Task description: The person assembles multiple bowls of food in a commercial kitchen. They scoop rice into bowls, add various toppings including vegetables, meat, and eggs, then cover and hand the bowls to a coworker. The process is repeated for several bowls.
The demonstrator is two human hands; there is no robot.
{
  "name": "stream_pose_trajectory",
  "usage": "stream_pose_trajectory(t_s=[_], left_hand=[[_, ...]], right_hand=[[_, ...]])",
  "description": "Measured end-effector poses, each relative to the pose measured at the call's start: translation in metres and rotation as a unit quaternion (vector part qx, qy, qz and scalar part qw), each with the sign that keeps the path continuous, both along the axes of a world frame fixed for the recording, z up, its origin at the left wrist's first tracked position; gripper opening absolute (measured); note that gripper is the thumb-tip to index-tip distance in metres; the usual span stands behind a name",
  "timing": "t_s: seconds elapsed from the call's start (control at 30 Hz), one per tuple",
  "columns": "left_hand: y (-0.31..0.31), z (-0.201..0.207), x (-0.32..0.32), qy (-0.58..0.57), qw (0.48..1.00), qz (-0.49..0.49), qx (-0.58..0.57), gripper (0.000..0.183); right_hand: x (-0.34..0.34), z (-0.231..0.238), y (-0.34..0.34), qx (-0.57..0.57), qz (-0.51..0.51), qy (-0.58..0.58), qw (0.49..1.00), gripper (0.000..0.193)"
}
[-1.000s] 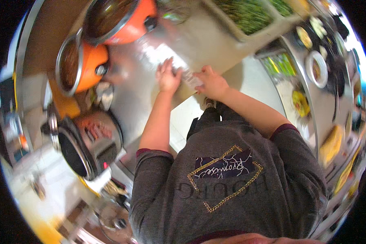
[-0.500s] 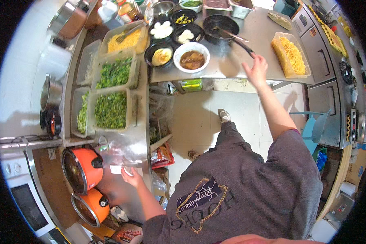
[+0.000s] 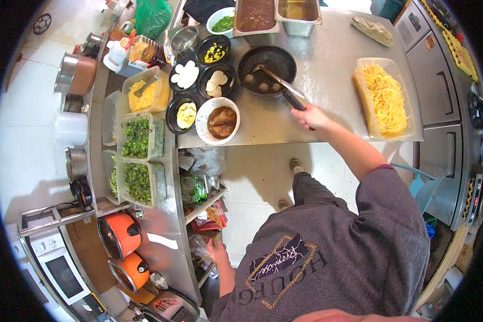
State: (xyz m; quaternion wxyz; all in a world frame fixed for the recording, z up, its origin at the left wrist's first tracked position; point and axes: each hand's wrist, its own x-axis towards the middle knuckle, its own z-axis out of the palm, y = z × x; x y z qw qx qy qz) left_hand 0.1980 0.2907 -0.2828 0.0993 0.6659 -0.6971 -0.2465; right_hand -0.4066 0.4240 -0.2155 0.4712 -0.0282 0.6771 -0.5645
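My right hand (image 3: 310,117) is closed around the handle of a black frying pan (image 3: 279,58) on the steel table. Several small round balls (image 3: 263,86) lie in the pan, and a long-handled utensil (image 3: 276,78) leans across its rim. Near the edge of the left counter, my left hand (image 3: 218,252) is empty, fingers apart. A white paper slip (image 3: 162,241) lies on that counter, apart from the hand. Left of the pan stand a white bowl of brown meat in sauce (image 3: 221,123) and black bowls with egg halves (image 3: 186,115), pale slices (image 3: 216,83), white pieces (image 3: 184,74) and corn (image 3: 214,52).
A tub of yellow noodles (image 3: 383,99) stands at the table's right. Tubs of chopped greens (image 3: 139,182) and yellow shreds (image 3: 147,94) line the left counter, with orange cookers (image 3: 121,236) nearer me. Steel trays (image 3: 298,27) sit at the back. Below is an open shelf (image 3: 204,196).
My left hand has let go of the paper slip and drawn back to the right. My right hand has closed fully on the pan handle. The view has shifted.
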Motion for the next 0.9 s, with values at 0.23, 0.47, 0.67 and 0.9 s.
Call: stream_pose_trajectory(t_s=[0.23,0.47,0.67,0.9], left_hand=[[0.012,0.011,-0.063,0.070,0.988,-0.128,0.041,0.043],[0.062,0.008,-0.163,0.177,0.923,-0.331,0.088,0.042],[0.172,0.032,-0.269,0.220,0.841,-0.431,0.240,0.044],[0.383,0.031,-0.363,0.182,0.705,-0.600,0.331,0.052]], right_hand=[[0.071,0.058,0.112,-0.006,0.002,0.039,0.999,0.022],[0.195,0.127,0.290,-0.052,-0.108,-0.052,0.991,0.018],[0.281,0.180,0.430,-0.006,-0.228,-0.044,0.973,0.021],[0.347,0.202,0.603,-0.012,-0.393,-0.010,0.920,0.019]])
